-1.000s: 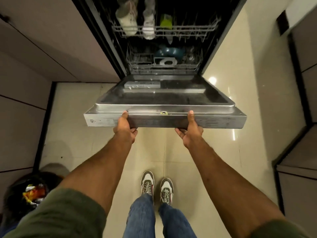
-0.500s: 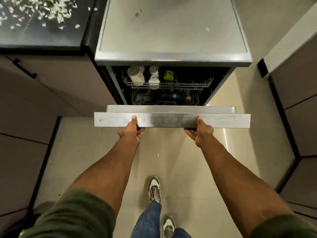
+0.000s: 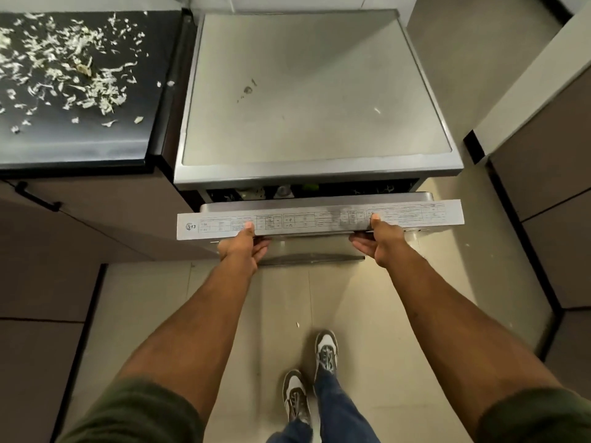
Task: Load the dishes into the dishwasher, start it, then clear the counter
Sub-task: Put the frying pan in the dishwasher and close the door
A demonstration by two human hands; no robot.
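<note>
Dead ahead at twelve o'clock stands the dishwasher [image 3: 316,91], flat grey top with a small smudge near the middle, and the door [image 3: 319,220] is tilted up close to it, with only a narrow dark gap showing under the top. At about eleven o'clock the left hand [image 3: 244,247] grasps the door's upper edge, thumb on the printed label strip, fingers curled underneath against the front face. At one o'clock the right hand [image 3: 382,243] does just the same, thumb up on the strip, fingers wrapped below. Both arms are stretched out straight. Through the gap there's a sliver of rack with pale dishes [image 3: 283,190] and something lime green, too little in view to say what. Over at ten o'clock the black counter [image 3: 80,145] is strewn with pale scraps [image 3: 64,65], thickest towards its far left. Under it are brown cabinets, with a dark handle [image 3: 36,196] at nine o'clock. Down at six o'clock, two grey-and-white shoes [image 3: 326,350] stand on the cream tiled floor [image 3: 144,314], the right foot ahead of the left, blue jeans above them
</note>
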